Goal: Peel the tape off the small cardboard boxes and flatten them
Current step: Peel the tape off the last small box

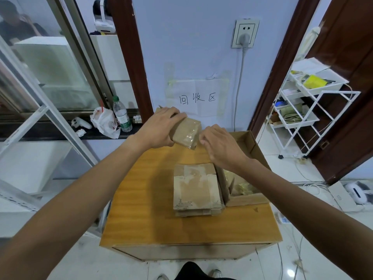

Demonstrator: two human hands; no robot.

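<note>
Small cardboard box (186, 133), brown, wrapped in glossy clear tape (189, 139): held tilted in the air above the far edge of the wooden table (141, 199), gripped from the left by the left hand (159, 130). Right hand (220, 146): curled fingertips at the box's right edge; whether they pinch the tape cannot be told. Stack of flattened boxes (196, 188): flat at mid-table. Open carton (248, 200): just right of the stack, yellowish scraps inside. Handwritten paper sign (198, 98): taped to the blue wall. Wall socket (245, 33): plug inserted. Water bottle (122, 115), plastic bag (105, 123): on the dark ledge (50, 132), left.
</note>
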